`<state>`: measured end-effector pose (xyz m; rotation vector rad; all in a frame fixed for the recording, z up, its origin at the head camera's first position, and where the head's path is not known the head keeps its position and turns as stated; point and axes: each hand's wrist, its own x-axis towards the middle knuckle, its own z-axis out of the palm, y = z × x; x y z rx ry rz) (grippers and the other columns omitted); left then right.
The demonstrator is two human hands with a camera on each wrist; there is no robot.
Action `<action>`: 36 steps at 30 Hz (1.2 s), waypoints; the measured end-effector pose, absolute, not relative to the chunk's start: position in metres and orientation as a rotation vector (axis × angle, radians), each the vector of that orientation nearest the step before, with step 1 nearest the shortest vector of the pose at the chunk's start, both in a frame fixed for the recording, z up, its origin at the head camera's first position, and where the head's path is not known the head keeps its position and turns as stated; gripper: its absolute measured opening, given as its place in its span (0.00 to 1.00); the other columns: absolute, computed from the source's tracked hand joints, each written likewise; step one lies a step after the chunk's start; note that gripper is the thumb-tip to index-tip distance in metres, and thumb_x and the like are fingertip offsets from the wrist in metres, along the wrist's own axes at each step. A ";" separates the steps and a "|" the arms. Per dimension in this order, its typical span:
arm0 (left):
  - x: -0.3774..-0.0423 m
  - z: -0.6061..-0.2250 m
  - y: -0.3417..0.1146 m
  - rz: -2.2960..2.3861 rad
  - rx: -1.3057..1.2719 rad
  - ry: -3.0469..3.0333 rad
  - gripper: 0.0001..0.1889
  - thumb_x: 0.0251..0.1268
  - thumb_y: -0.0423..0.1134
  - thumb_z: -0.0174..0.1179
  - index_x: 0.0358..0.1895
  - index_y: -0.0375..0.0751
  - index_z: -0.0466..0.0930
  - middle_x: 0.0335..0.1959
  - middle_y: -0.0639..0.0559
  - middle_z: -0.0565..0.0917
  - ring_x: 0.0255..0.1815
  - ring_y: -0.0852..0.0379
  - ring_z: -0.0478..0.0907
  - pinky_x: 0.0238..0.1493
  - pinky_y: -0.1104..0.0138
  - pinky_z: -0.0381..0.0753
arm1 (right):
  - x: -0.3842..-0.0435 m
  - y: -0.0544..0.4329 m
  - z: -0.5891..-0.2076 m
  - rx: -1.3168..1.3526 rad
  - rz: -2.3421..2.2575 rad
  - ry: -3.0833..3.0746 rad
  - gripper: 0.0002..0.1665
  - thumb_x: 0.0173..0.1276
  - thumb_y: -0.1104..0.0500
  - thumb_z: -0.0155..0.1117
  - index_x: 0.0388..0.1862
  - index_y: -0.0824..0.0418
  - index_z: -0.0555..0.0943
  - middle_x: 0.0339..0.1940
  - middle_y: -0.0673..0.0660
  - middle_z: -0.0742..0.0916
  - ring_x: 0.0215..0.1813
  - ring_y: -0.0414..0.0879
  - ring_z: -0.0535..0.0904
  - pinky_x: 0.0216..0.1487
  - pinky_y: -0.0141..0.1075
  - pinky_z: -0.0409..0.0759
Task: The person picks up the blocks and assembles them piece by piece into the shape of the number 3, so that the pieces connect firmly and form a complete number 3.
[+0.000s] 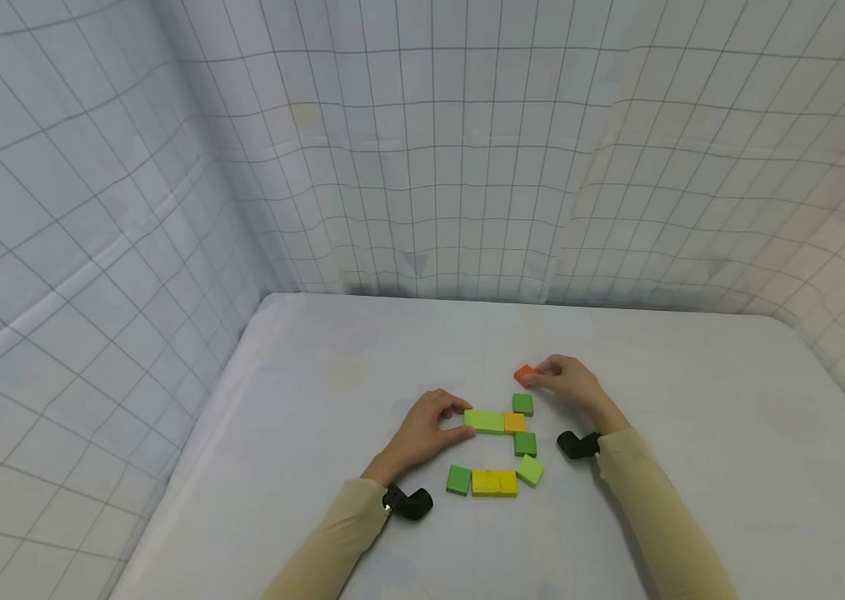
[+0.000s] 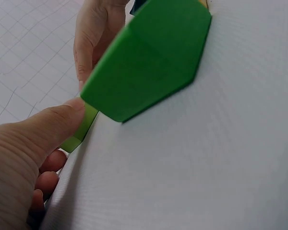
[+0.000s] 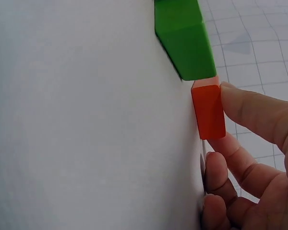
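On the white table, my left hand point(image 1: 426, 427) holds the left end of a long light green block point(image 1: 484, 422) between thumb and fingers. That block's right end meets an orange block point(image 1: 514, 423). My right hand point(image 1: 567, 383) pinches a red-orange block point(image 1: 525, 376) beyond a green block point(image 1: 522, 404). In the right wrist view the thumb lies along one side of the red-orange block point(image 3: 209, 111), with a fingertip at its lower end. A large green block point(image 2: 153, 57) partly hides the light green one in the left wrist view.
Below the orange block is another green block point(image 1: 525, 443), then a tilted light green block point(image 1: 530, 471). A yellow block point(image 1: 493, 483) lies nearer, with a green block point(image 1: 458, 480) at its left. Grid-patterned white curtains point(image 1: 422, 167) surround the table point(image 1: 332, 350).
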<state>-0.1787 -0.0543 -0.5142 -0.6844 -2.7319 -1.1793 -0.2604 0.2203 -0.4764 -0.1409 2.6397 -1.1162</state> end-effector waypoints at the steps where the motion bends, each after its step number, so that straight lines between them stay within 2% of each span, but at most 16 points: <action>1: -0.179 -0.514 -0.054 -1.180 -0.685 -2.731 0.17 0.57 0.48 0.68 0.48 0.48 0.81 0.38 0.60 0.76 0.38 0.62 0.69 0.43 0.67 0.71 | -0.260 0.219 -0.477 -0.132 -1.116 2.633 0.27 0.60 0.42 0.68 0.45 0.62 0.80 0.40 0.56 0.82 0.42 0.51 0.73 0.42 0.42 0.70; 10: -0.178 -0.513 -0.055 -1.177 -0.688 -2.715 0.17 0.57 0.48 0.68 0.48 0.48 0.81 0.38 0.60 0.76 0.38 0.62 0.69 0.42 0.67 0.71 | -0.260 0.216 -0.478 -0.103 -1.101 2.595 0.28 0.55 0.36 0.69 0.43 0.56 0.81 0.42 0.54 0.83 0.47 0.52 0.73 0.47 0.48 0.67; 25: -0.183 -0.514 -0.058 -1.182 -0.702 -2.712 0.17 0.57 0.49 0.68 0.48 0.47 0.81 0.38 0.60 0.76 0.38 0.62 0.69 0.42 0.67 0.71 | -0.264 0.214 -0.484 -0.214 -1.027 2.679 0.22 0.60 0.40 0.66 0.44 0.56 0.82 0.43 0.53 0.83 0.50 0.53 0.72 0.54 0.57 0.57; 36: -0.190 -0.515 -0.063 -1.173 -0.722 -2.706 0.17 0.57 0.48 0.68 0.48 0.48 0.81 0.38 0.60 0.76 0.38 0.62 0.69 0.43 0.67 0.71 | -0.264 0.210 -0.482 -0.296 -1.014 2.728 0.21 0.62 0.43 0.65 0.44 0.58 0.83 0.41 0.54 0.80 0.47 0.53 0.70 0.50 0.55 0.58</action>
